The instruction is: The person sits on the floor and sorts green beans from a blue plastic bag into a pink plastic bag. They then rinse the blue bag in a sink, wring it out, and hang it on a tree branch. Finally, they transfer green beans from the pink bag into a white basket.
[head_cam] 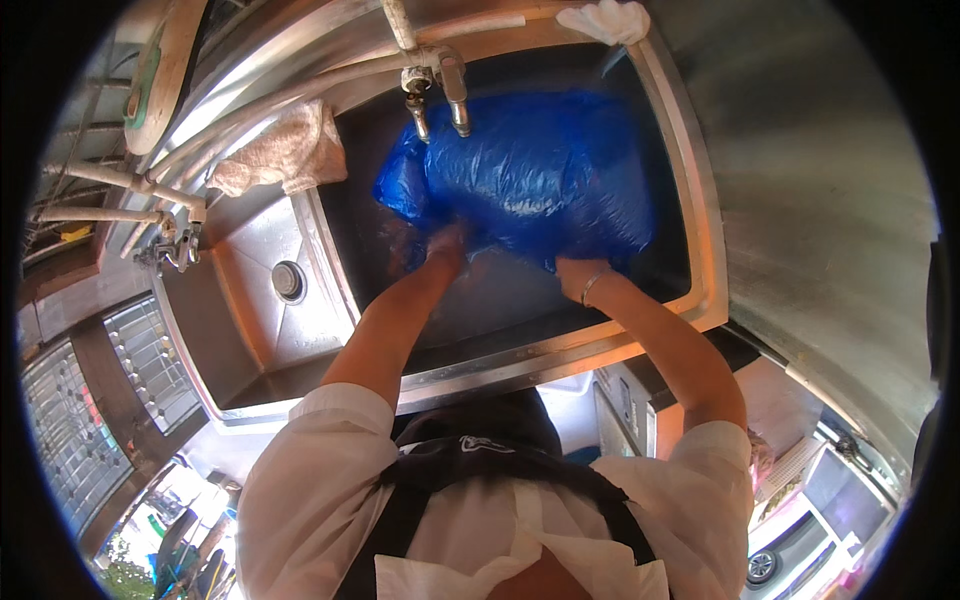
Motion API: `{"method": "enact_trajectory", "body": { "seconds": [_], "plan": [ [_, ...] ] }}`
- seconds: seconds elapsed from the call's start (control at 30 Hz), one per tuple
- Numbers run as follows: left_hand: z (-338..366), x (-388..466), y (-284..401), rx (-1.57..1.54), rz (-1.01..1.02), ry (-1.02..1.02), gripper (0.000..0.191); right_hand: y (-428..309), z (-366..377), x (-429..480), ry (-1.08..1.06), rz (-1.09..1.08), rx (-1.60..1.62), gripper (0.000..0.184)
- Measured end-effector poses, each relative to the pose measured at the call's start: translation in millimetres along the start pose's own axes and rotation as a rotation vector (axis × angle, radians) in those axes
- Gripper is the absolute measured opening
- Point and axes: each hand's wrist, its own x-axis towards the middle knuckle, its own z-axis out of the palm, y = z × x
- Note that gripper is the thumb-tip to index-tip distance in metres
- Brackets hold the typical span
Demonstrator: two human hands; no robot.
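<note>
A large, full blue plastic bag [517, 172] lies across the wide, dark basin [495, 307] of a stainless steel sink. Its surface is shiny and looks wet. My left hand [448, 244] reaches the near side of the bag, left of its middle; it is blurred and its fingers are hidden. My right hand [581, 277] is bent around the bag's near edge, toward the right end, with blue plastic showing on both sides of it. A bracelet [591, 289] circles my right wrist. What the bag contains cannot be seen.
Taps [439, 82] hang over the bag's far side. A smaller basin with a drain [288, 281] adjoins on the left, with another tap [180, 247] beyond. A cloth [292, 154] drapes behind the divider, and a white cloth [607, 21] sits on the far right corner. A metal wall [795, 180] stands right.
</note>
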Motion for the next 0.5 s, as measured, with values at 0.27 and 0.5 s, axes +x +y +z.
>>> {"method": "enact_trajectory", "body": {
  "seconds": [0.27,0.5],
  "plan": [
    [57.2,3.3,-1.4,0.132,0.164,0.228,0.036,-5.6,23.8,41.7,-0.119,0.034,-0.045,0.032],
    [-27.6,-99.7,-2.4,0.226,0.312,-0.133,0.027,-18.5,7.6,33.4,-0.259,0.163,0.147,0.032]
  ]
}}
